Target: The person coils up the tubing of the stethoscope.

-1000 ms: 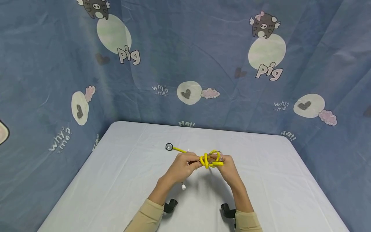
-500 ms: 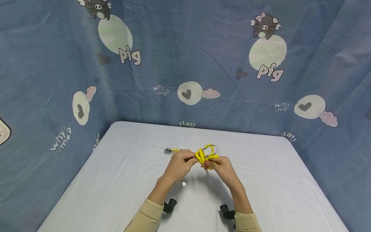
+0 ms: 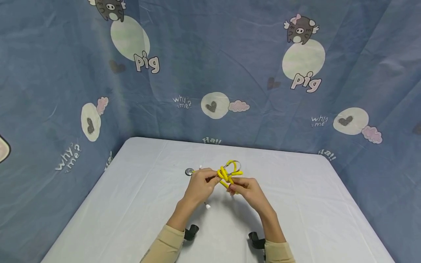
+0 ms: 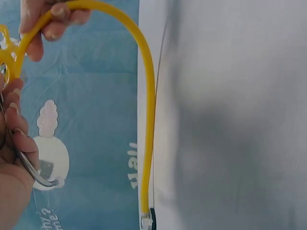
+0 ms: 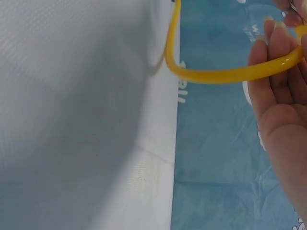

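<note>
A stethoscope with yellow tubing (image 3: 223,174) is held above the table, its tube looped and wound into a knot-like bundle. My left hand (image 3: 201,183) grips it just left of the bundle, fingers curled about the metal ear tubes (image 4: 36,173). To the right, my right hand (image 3: 247,188) pinches the yellow tube (image 5: 216,76) below the bundle. From there the tube curves away to the chest piece (image 3: 189,171), beyond my left hand. One white ear tip (image 3: 208,206) shows beneath that hand. How the loops cross inside the bundle is partly hidden.
A white-covered table (image 3: 296,197) lies under both hands. Blue printed cloth (image 3: 250,65) hangs behind it and along the left side. Black mounts (image 3: 191,232) stick out from the forearms near the sleeves.
Both hands and the bundle have shifted slightly left and up. My right fingers have gone from the loops on the right to the tube below, and the loop stands more open.
</note>
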Motion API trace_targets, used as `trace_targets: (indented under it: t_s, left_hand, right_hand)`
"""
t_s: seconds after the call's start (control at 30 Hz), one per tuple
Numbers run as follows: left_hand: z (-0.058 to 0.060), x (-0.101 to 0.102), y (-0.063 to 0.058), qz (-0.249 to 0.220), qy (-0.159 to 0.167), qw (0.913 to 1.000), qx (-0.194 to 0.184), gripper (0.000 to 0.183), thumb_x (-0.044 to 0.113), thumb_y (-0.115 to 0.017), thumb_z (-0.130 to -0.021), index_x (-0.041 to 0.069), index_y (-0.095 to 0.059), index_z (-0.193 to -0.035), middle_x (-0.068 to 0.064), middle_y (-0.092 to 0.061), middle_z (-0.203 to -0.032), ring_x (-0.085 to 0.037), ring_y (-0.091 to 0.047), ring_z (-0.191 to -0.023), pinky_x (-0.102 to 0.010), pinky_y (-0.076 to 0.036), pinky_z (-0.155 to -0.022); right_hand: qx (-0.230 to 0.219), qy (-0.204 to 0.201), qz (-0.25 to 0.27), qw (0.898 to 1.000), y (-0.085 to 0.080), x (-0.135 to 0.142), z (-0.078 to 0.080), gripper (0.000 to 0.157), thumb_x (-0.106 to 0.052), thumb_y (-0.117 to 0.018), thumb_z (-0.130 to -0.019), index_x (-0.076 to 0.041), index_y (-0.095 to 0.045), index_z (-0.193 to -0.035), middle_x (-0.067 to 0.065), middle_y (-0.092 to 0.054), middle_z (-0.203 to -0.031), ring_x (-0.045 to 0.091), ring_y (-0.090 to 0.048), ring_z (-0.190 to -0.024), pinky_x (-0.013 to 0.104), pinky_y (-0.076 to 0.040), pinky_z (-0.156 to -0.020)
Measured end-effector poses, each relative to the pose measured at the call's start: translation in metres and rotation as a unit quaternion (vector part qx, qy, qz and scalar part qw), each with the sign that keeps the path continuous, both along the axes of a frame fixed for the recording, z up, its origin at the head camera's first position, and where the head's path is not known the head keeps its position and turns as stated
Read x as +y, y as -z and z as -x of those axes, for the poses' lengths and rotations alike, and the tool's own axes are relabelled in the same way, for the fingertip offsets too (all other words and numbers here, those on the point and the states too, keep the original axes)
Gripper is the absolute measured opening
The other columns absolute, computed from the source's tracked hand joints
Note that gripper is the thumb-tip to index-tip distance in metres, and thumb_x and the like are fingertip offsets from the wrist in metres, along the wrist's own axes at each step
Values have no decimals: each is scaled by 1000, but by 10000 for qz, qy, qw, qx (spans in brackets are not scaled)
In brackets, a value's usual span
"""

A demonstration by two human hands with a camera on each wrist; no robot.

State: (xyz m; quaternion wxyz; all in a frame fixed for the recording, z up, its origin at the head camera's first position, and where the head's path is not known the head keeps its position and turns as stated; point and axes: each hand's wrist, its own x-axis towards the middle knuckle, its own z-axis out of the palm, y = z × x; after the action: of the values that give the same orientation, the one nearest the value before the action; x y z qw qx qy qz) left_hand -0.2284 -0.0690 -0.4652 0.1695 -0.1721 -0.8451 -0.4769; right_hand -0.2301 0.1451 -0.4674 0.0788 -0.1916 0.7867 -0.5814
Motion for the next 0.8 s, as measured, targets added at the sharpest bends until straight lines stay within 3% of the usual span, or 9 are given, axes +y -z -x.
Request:
trace_targets:
  t_s: [0.13,0.27,0.5,0.6,0.67,0.8]
  left_hand:
    - [1,-3,-1,11,-190,9998,101,8,18,-72,-91,16,-79,-92,9,-61,-72,-8,-50,-60,-23,-42,-52]
    - [2,-3,-2,176,-249,9995,122,8,19,-71,-91,17,-79,-91,10,-59,-70,-8,-50,-59,-23,-41,-51]
    - [2,-4,0,304,-453,9985,-59,9,22,-70,-93,19,-79,-94,11,-58,-70,-8,-49,-60,-23,-41,-53]
    - [3,-5,1,320,-459,9984,-81,9,22,-69,-93,20,-78,-94,11,-57,-70,-9,-49,-60,-23,-41,-53]
    - [4,-6,1,324,-486,9983,-57,10,23,-69,-93,20,-79,-94,11,-57,-70,-9,-49,-60,-24,-40,-53]
    - [6,-11,2,294,-655,9974,-16,11,23,-69,-93,20,-79,-96,11,-58,-69,-9,-49,-59,-24,-40,-52]
  right_hand:
    - [-47,-51,-43,10000,-11,-2,-5,24,-8,-61,-97,5,-70,-115,27,-73,-96,15,-67,-78,33,-58,-77]
    - [-63,-122,-118,9998,-19,-3,-9,23,-5,-63,-95,5,-70,-115,30,-72,-98,18,-68,-78,34,-58,-77]
    - [-205,-18,-293,9994,-10,-2,-4,26,-10,-66,-94,2,-71,-117,26,-72,-103,25,-70,-82,32,-58,-76]
    - [-194,-14,-310,9993,-8,-1,-4,27,-13,-68,-93,2,-71,-116,28,-71,-105,30,-70,-83,38,-59,-76]
    - [-197,-42,-246,9995,-8,1,-5,26,-14,-69,-92,1,-72,-114,27,-71,-102,33,-70,-83,44,-59,-77]
    - [-137,-147,-180,9996,-14,5,-9,19,-12,-68,-92,-3,-74,-108,25,-72,-94,31,-68,-77,42,-59,-73]
